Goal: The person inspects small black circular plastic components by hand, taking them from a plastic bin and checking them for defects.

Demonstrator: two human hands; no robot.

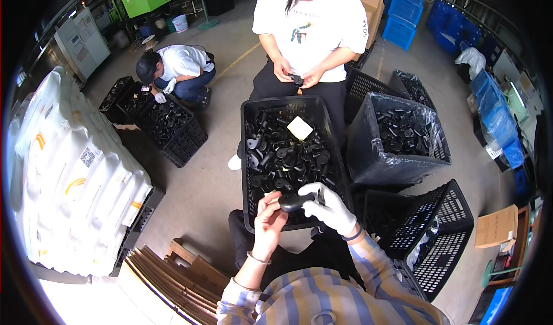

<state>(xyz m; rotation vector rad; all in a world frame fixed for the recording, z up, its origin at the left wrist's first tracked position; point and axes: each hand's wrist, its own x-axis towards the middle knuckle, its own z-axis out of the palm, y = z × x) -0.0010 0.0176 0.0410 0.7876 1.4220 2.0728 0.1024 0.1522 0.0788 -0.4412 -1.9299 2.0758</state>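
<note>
Between my two hands is a glossy black plastic part (291, 203) with a rounded body and a narrower end. My bare left hand (269, 217) grips its rounded side with fingers and thumb. On the narrower end, my white-gloved right hand (330, 206) is closed. Both hands are over the near end of a black crate (246, 152) filled with similar black parts (282, 152). A pale yellow card (299, 128) lies on top of the pile.
Across the crate, a person in a white shirt (311, 31) handles a small black part. To the right stand a plastic-lined bin (374, 158) of parts and tilted black crates (443, 238). At left are stacked white sacks (75, 181), a crouching person (178, 66) and folded cardboard (167, 284).
</note>
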